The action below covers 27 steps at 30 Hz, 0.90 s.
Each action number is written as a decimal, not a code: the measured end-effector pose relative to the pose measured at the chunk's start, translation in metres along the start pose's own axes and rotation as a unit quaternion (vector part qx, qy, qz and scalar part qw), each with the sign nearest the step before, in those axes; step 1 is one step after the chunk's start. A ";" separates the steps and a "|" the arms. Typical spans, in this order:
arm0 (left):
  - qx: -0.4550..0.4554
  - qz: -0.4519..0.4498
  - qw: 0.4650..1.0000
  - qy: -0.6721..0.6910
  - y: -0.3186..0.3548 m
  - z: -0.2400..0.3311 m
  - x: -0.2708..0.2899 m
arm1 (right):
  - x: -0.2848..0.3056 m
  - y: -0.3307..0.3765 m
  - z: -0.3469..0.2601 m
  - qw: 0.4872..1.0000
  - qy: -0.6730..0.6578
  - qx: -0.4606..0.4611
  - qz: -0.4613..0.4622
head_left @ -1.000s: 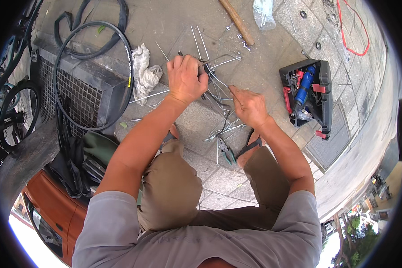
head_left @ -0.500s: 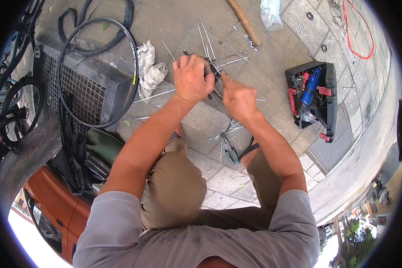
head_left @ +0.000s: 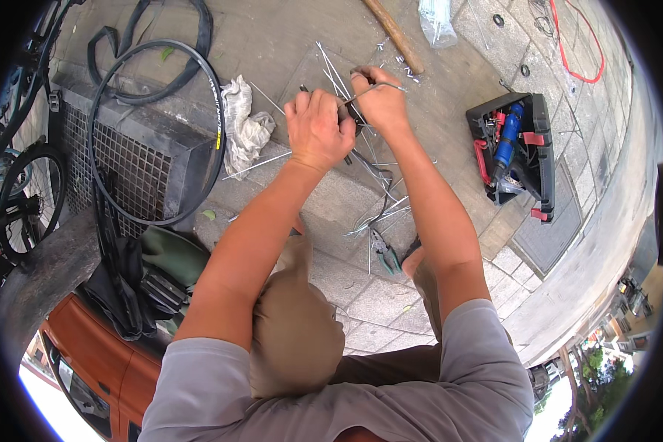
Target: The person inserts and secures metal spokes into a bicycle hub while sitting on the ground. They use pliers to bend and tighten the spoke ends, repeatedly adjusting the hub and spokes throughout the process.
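Observation:
My left hand [head_left: 315, 129] is closed around a dark small tool, held up over the paved ground. My right hand [head_left: 379, 99] sits right beside it and pinches a thin metal spoke [head_left: 379, 87] whose end bends off to the right. Both hands meet above a scatter of several loose spokes [head_left: 376, 214] lying on the stone slabs. A pair of pliers [head_left: 384, 254] with dark grips lies on the ground near my right knee.
A bicycle tyre [head_left: 155, 132] leans on a black grated box [head_left: 118, 158] at left, with a white rag [head_left: 241, 129] beside it. An open black tool case [head_left: 516, 151] with red and blue tools lies at right. A wooden handle [head_left: 394, 35] and clear bag [head_left: 438, 16] lie ahead.
My right hand rose from the ground spokes and joined my left hand; both now sit higher and farther ahead, holding a spoke between them.

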State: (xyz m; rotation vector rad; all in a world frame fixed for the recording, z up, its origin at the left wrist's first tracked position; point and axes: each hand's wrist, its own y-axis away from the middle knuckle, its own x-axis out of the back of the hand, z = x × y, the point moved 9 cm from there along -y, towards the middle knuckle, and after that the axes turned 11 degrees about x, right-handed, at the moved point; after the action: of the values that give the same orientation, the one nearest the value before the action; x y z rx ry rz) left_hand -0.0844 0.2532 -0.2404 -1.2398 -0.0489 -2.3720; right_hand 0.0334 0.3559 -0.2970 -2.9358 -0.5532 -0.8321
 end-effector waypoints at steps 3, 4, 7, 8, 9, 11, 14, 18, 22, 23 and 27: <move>0.007 0.004 1.000 -0.008 0.002 -0.003 0.005 | -0.027 -0.024 -0.012 0.949 0.052 -0.127 -0.283; 0.007 0.005 1.000 -0.010 0.001 -0.004 0.005 | -0.037 -0.032 -0.010 0.950 0.014 -0.108 -0.294; 0.004 0.005 1.000 -0.003 0.000 -0.003 0.005 | -0.054 -0.047 -0.006 0.952 -0.004 -0.063 -0.299; 0.005 0.004 1.000 -0.008 0.001 -0.004 0.004 | -0.060 -0.055 -0.015 0.953 0.001 -0.070 -0.294; 0.006 0.005 1.000 -0.005 0.004 -0.004 0.006 | -0.062 -0.062 -0.017 0.955 0.007 -0.086 -0.284; 0.002 0.009 1.000 0.006 0.001 -0.002 0.007 | -0.071 -0.084 -0.015 0.965 0.033 -0.081 -0.247; 0.006 0.005 1.000 0.006 0.002 -0.003 0.004 | -0.082 -0.113 -0.020 0.962 0.142 -0.062 -0.223; 0.008 0.003 1.000 0.004 0.002 -0.005 0.001 | -0.068 -0.109 -0.028 0.966 0.151 -0.056 -0.200; 0.015 0.001 1.000 0.001 0.005 -0.010 0.002 | 0.002 -0.090 -0.027 0.997 0.014 -0.070 0.003; 0.015 -0.005 1.000 0.003 0.007 -0.007 0.002 | 0.023 -0.076 -0.023 0.994 -0.030 -0.089 0.054; 0.012 -0.017 0.999 0.034 0.003 -0.007 -0.001 | 0.060 -0.059 0.040 0.960 -0.154 -0.170 0.159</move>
State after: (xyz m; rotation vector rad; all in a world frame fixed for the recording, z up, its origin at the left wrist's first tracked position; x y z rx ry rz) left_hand -0.0880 0.2492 -0.2454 -1.1560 -0.0777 -2.4327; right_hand 0.0799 0.4360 -0.3038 -3.3605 0.0757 -0.4758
